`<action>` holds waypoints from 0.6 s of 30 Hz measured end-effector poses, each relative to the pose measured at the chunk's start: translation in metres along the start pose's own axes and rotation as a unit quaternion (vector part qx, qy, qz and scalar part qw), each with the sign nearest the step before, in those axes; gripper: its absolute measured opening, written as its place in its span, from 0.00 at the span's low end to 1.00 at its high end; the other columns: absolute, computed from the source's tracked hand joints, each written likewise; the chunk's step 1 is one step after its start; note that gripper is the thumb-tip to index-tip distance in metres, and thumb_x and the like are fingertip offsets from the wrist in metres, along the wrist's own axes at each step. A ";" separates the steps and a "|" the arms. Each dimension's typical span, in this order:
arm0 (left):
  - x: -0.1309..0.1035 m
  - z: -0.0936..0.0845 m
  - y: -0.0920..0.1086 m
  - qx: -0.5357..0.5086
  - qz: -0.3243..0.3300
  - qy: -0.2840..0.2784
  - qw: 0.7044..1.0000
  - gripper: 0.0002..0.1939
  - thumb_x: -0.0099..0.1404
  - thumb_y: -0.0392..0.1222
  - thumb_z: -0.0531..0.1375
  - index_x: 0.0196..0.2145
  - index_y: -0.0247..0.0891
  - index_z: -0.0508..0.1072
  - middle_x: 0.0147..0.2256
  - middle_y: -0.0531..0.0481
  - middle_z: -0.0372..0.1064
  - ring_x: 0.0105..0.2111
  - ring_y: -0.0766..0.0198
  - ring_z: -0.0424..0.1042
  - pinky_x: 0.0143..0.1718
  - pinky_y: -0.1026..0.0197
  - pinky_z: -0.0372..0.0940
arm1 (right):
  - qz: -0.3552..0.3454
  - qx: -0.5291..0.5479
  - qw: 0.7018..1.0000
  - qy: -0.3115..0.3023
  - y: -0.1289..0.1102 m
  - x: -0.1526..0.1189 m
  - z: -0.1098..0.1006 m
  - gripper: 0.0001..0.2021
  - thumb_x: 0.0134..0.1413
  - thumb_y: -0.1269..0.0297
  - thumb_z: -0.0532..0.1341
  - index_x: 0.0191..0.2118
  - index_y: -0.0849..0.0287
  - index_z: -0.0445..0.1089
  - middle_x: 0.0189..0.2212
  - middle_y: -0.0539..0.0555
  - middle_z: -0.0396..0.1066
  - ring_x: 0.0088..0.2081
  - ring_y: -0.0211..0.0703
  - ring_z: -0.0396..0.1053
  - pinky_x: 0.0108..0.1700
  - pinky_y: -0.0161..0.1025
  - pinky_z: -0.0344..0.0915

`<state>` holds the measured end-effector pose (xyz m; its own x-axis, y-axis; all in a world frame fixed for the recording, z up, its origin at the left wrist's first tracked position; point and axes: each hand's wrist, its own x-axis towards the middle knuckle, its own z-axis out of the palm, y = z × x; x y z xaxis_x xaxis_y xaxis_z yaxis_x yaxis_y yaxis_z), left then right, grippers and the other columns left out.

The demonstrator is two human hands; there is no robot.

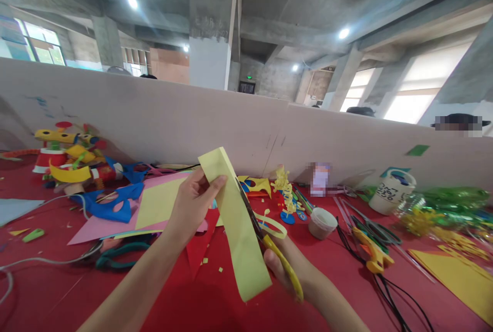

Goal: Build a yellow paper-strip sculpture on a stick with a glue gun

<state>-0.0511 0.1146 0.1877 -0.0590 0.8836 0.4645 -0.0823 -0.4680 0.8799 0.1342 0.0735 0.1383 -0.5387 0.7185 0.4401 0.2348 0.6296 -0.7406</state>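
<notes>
My left hand (198, 196) pinches a long pale-yellow paper strip (241, 239) near its upper end, thumb in front. The strip hangs tilted above the red table. In my right hand (285, 260) are yellow-handled scissors (283, 265), their dark blades lying along the strip's right edge. A narrow curled strip of the same yellow (275, 226) loops out beside the blades, over my right hand. Part of the right hand's fingers is hidden behind the handle. Small yellow scraps (221, 270) lie on the table below.
At left lie toy figures (57, 136), blue felt-like cutouts (115, 203), pink and yellow sheets (157, 206) and teal-handled pliers (119, 256). At right are a small white tub (322, 223), a yellow glue gun (372, 252) with black cord, a white bucket (392, 191) and orange-yellow sheets (458, 275). A pale partition (231, 121) stands behind.
</notes>
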 end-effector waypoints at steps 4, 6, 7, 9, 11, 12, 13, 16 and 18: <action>-0.002 0.003 0.001 -0.002 -0.002 -0.004 1.000 0.12 0.56 0.44 0.61 0.37 0.37 0.72 0.34 0.49 0.74 0.33 0.61 0.71 0.34 0.63 0.66 | 0.022 0.031 0.999 -0.009 -0.001 -0.002 0.000 0.35 0.52 0.36 0.41 0.52 0.59 0.61 0.33 0.58 0.70 0.36 0.50 0.67 0.44 0.42 0.63; -0.003 0.003 0.001 -0.001 -0.006 -0.009 1.000 0.12 0.55 0.45 0.61 0.36 0.37 0.72 0.35 0.48 0.74 0.33 0.61 0.71 0.34 0.62 0.66 | 0.021 0.030 0.999 -0.006 -0.002 -0.002 0.000 0.35 0.52 0.36 0.41 0.52 0.60 0.61 0.34 0.58 0.70 0.36 0.50 0.67 0.44 0.43 0.63; -0.003 0.003 0.001 -0.001 -0.007 -0.012 1.000 0.12 0.55 0.45 0.61 0.36 0.36 0.72 0.35 0.48 0.74 0.33 0.61 0.72 0.33 0.62 0.66 | 0.018 0.033 0.999 -0.001 -0.003 -0.001 0.001 0.35 0.52 0.36 0.42 0.52 0.60 0.61 0.35 0.58 0.70 0.37 0.50 0.67 0.45 0.43 0.63; -0.003 0.003 0.001 -0.006 -0.006 -0.013 1.000 0.13 0.55 0.45 0.62 0.37 0.37 0.72 0.35 0.48 0.74 0.33 0.61 0.72 0.33 0.62 0.66 | 0.010 0.042 0.999 0.010 -0.003 0.000 0.001 0.35 0.52 0.36 0.42 0.51 0.60 0.62 0.37 0.59 0.69 0.39 0.50 0.67 0.46 0.43 0.63; -0.003 0.003 0.001 -0.012 -0.003 -0.012 1.000 0.14 0.55 0.45 0.62 0.39 0.37 0.72 0.35 0.47 0.74 0.34 0.60 0.72 0.34 0.62 0.67 | 0.006 0.052 0.998 0.021 -0.001 -0.001 0.003 0.34 0.51 0.36 0.43 0.51 0.59 0.62 0.35 0.57 0.69 0.37 0.48 0.67 0.43 0.42 0.64; -0.004 0.003 0.001 -0.014 -0.003 -0.012 1.000 0.15 0.55 0.45 0.62 0.39 0.37 0.72 0.35 0.47 0.74 0.34 0.60 0.72 0.35 0.61 0.67 | 0.009 0.053 0.998 0.029 0.002 -0.001 0.004 0.34 0.50 0.35 0.43 0.50 0.59 0.63 0.33 0.56 0.69 0.35 0.47 0.67 0.41 0.41 0.65; -0.004 0.003 0.001 -0.015 -0.003 -0.012 1.000 0.15 0.55 0.45 0.62 0.40 0.37 0.72 0.36 0.47 0.74 0.35 0.60 0.72 0.35 0.62 0.67 | 0.016 0.051 0.998 0.036 0.005 -0.003 0.006 0.34 0.50 0.35 0.44 0.48 0.59 0.64 0.30 0.55 0.69 0.32 0.46 0.67 0.38 0.40 0.65; -0.004 0.004 0.002 -0.016 -0.008 -0.014 1.000 0.14 0.55 0.44 0.62 0.40 0.37 0.72 0.36 0.48 0.74 0.35 0.60 0.72 0.35 0.62 0.66 | 0.046 0.035 0.996 0.061 0.017 -0.007 0.009 0.34 0.48 0.33 0.45 0.40 0.60 0.69 0.22 0.53 0.66 0.25 0.42 0.65 0.29 0.37 0.64; -0.004 0.004 0.002 -0.013 -0.013 -0.014 1.000 0.14 0.55 0.44 0.62 0.39 0.37 0.72 0.36 0.48 0.74 0.35 0.60 0.72 0.35 0.62 0.66 | 0.060 0.026 0.996 0.067 0.020 -0.009 0.011 0.33 0.47 0.33 0.45 0.35 0.60 0.69 0.18 0.52 0.64 0.23 0.41 0.64 0.24 0.35 0.62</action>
<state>-0.0472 0.1098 0.1883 -0.0287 0.8954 0.4444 -0.1102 -0.4447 0.8889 0.1351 0.0770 0.1139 -0.3950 0.8229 0.4085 0.2460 0.5232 -0.8160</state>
